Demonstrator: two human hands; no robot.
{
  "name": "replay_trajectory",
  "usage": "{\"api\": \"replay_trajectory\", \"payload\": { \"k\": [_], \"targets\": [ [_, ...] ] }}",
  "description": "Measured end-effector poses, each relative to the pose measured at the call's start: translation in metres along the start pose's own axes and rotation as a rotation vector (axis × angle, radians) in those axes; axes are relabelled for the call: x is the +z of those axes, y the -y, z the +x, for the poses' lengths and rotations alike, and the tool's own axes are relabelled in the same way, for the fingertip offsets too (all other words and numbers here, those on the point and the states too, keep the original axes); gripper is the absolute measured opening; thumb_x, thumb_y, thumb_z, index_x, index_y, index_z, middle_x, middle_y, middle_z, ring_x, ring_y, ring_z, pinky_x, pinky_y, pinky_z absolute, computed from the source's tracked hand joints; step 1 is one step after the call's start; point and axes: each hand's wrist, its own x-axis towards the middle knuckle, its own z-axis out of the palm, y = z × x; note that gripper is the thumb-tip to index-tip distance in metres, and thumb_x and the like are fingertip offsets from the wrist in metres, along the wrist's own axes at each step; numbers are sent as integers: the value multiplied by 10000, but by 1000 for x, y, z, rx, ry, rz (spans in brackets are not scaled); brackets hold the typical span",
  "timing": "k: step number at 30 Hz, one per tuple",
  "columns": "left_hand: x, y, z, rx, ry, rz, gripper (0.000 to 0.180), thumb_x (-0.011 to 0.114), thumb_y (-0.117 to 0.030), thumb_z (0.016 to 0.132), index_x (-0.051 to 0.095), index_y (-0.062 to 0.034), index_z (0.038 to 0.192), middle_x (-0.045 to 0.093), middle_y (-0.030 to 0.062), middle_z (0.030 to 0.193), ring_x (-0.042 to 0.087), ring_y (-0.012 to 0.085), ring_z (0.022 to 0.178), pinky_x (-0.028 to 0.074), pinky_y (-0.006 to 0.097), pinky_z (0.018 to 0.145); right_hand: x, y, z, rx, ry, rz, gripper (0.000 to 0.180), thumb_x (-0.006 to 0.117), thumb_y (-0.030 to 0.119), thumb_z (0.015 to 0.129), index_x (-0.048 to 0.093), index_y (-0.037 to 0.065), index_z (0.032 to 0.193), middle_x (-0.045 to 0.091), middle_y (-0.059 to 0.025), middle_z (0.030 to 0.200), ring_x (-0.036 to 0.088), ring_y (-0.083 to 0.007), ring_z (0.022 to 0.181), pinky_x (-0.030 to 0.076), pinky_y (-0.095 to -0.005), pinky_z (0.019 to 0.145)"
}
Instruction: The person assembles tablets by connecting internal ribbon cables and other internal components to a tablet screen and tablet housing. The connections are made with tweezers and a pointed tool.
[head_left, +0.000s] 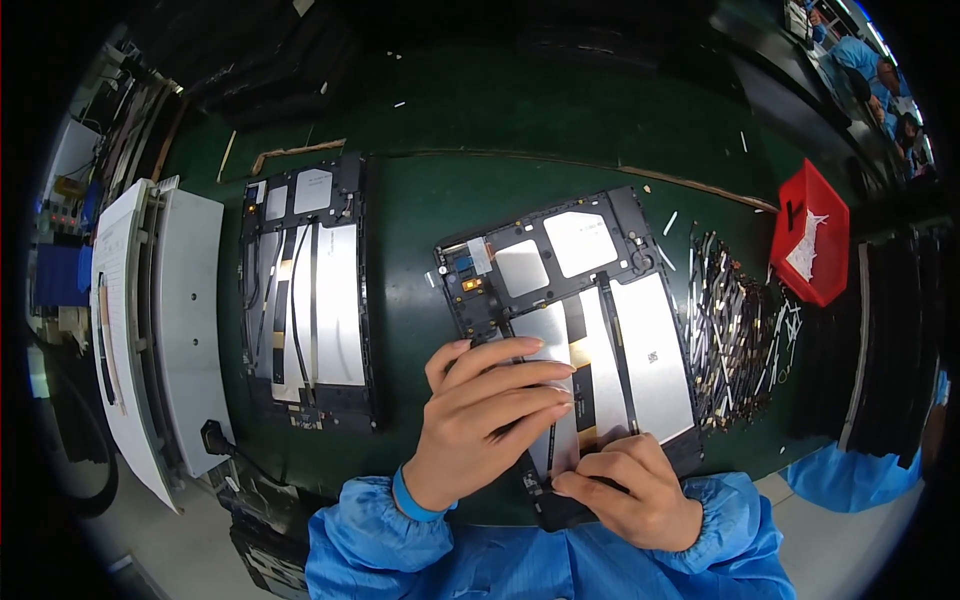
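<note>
Here, hands flat, pinching on panel

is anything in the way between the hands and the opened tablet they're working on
Nothing visible stands between them. The left hand lies flat on the opened tablet, and the right hand presses on its near edge. The second tablet, the pile of small parts and the red bin lie off to the sides.

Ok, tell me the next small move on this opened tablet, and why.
Probably slide the right hand up the thin black strip, pressing it flat. Its fingertips pinch the strip's lower end at the opened tablet's near edge, while the left hand lies flat on the panel.
</note>
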Motion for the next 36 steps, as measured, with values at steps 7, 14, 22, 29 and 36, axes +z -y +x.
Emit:
{"api": "replay_trajectory", "payload": {
  "k": [7,14,22,29,36],
  "targets": [
    [-2,-6,1,-47,9,52,161,755,-145,680,728,-114,836,688,-4,941,560,168,1033,291,339,928,-1,2,0,3,29,-38,176,685,82,679,696,94,853,633,-10,1039,502,-154,785,421,-249,699],
    [3,-2,-1,-99,-104,-116,384,740,-240,735,649,-107,1084,572,167,1171,526,301,1093,299,415,969,-4,1,0,-44,80,-77,172,649,133,712,675,66,869,592,-2,1180,491,-148,843,400,-270,651],
    [-8,3,-38,166,98,383,627,285,-691,837,614,-277,1174,464,53,1326,282,277,1271,195,396,1001,-21,0,-2,147,-58,231,294,730,159,686,641,50,945,630,-108,938,606,-228,741,475,-273,605],
    [-3,12,-8,56,22,331,651,188,-677,866,588,-292,1206,418,73,1370,266,316,1289,111,437,1038,-40,13,28,69,320,-135,548,682,466,741,615,51,1094,476,15,533,503,-110,486,412,-218,493],
    [1,12,-13,24,27,381,476,256,-494,926,606,-301,1184,393,83,1393,238,353,1314,38,472,1053,-30,37,2,35,470,-305,625,566,581,789,594,98,1184,400,21,460,397,-92,417,328,-196,447]
  ]
}}
